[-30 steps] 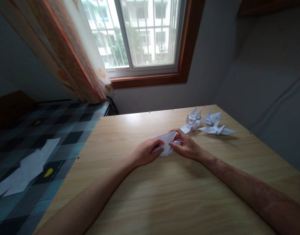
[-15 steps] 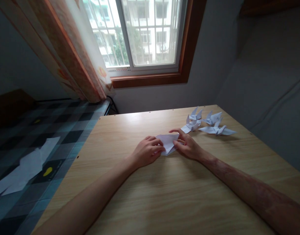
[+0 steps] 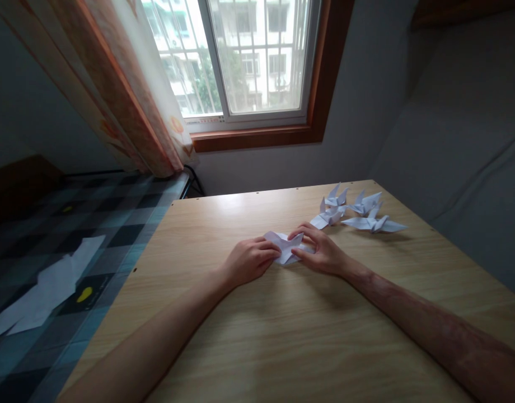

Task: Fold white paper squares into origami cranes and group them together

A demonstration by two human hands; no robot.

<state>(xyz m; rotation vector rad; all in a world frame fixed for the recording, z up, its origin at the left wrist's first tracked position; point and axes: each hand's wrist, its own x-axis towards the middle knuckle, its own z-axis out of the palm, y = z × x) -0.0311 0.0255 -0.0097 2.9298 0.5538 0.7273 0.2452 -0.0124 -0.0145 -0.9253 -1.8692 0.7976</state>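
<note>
A small folded sheet of white paper (image 3: 285, 246) lies on the wooden table (image 3: 224, 336) between both hands, its upper layer bent up with pointed corners at left and right. My left hand (image 3: 251, 259) grips its left side, fingers closed over the edge. On the right side, my right hand (image 3: 318, 249) pinches the paper with thumb and curled forefinger; its other fingers are partly hidden. Just beyond that hand stand several folded white paper cranes, the nearest crane (image 3: 328, 215) close to the fingers and another crane (image 3: 375, 224) farther right.
Left of the table, a bed with a checked cover (image 3: 127, 238) carries loose white paper strips (image 3: 58, 285). A curtain (image 3: 127, 84) hangs beside the barred window (image 3: 261, 61) behind the table. A grey wall (image 3: 463, 112) rises along the right.
The paper's upper layer has gone from nearly flat to bent, with raised corners and a dip between them. My right forefinger has curled in and moved slightly left onto the paper.
</note>
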